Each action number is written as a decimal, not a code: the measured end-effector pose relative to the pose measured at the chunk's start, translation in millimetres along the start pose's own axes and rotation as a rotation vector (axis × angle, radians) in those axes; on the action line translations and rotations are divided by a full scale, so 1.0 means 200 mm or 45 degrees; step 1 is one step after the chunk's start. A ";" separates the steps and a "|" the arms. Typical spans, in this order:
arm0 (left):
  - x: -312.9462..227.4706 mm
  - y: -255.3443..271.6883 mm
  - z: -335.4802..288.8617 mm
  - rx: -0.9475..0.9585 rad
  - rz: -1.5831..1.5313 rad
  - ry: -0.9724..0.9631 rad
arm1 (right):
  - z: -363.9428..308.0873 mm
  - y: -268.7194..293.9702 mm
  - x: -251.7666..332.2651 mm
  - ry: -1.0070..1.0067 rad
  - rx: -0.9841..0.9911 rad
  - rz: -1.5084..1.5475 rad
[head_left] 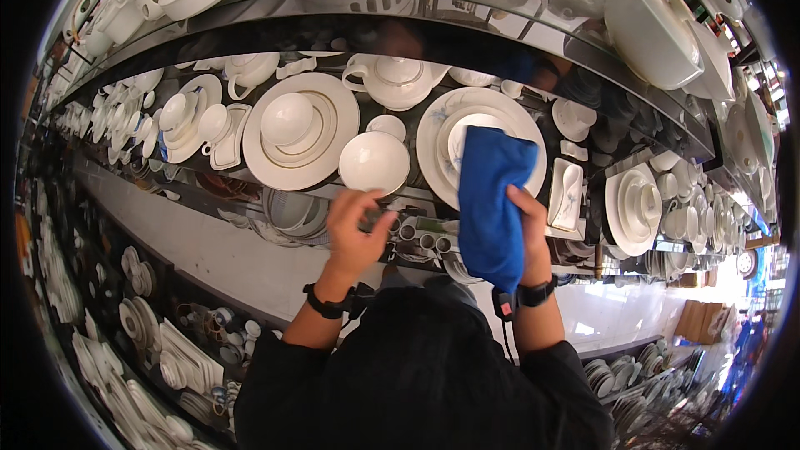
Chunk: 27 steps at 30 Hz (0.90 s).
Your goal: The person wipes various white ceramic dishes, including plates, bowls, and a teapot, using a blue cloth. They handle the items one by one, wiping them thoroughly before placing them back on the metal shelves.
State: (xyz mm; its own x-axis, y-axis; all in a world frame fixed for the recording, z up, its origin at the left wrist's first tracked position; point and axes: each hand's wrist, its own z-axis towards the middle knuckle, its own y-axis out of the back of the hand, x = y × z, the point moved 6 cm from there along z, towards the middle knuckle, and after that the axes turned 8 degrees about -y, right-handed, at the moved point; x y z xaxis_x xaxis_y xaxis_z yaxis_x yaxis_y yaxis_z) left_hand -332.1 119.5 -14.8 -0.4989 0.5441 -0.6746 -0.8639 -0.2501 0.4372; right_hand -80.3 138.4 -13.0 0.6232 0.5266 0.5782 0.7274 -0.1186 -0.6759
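A folded blue cloth (493, 208) hangs from my right hand (533, 225), whose fingers are closed on its right edge. The cloth covers part of a stack of white plates (433, 129) with a bowl on top. My left hand (357, 229) is just below a white bowl (374, 164), fingers curved and thumb held apart, with nothing in it. Its fingertips come close to the bowl's near rim; whether they touch is unclear. Behind that bowl sits a smaller white bowl (386, 127). To the left, a bowl (287, 119) rests on gold-rimmed plates (258, 158).
A white teapot (395, 82) stands at the back of the shelf, under a dark upper shelf edge (333, 35). A rectangular dish (567, 194) is to the right. Small cups (427, 242) line a lower level near my body. More crockery (171, 337) fills racks behind me.
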 end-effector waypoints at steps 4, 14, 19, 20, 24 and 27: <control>0.10 0.15 0.06 -0.058 0.290 0.038 | 0.16 -0.11 -0.15 -0.109 0.115 -0.064; 0.26 0.09 0.06 -0.031 0.104 -0.004 | 0.23 -0.19 -0.26 -0.150 0.086 -0.018; 0.13 0.03 0.17 0.000 0.081 -0.074 | 0.10 -0.17 -0.13 -0.036 0.169 0.008; 0.09 -0.01 0.20 0.018 0.076 -0.093 | 0.06 -0.17 -0.09 0.022 0.117 0.027; -0.03 -0.28 0.29 0.149 0.074 -0.178 | -0.05 0.04 0.04 0.164 -0.031 0.160; -0.09 -0.48 0.33 0.254 0.091 -0.223 | -0.08 0.19 0.12 0.186 -0.111 0.269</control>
State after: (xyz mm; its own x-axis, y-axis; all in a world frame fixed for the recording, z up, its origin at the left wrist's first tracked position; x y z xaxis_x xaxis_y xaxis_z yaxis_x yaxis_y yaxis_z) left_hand -236.4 187.3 -5.6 -0.5232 0.6655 -0.5323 -0.7878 -0.1395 0.6000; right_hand -33.0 133.3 -18.6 0.7942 0.3562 0.4923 0.5945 -0.2882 -0.7506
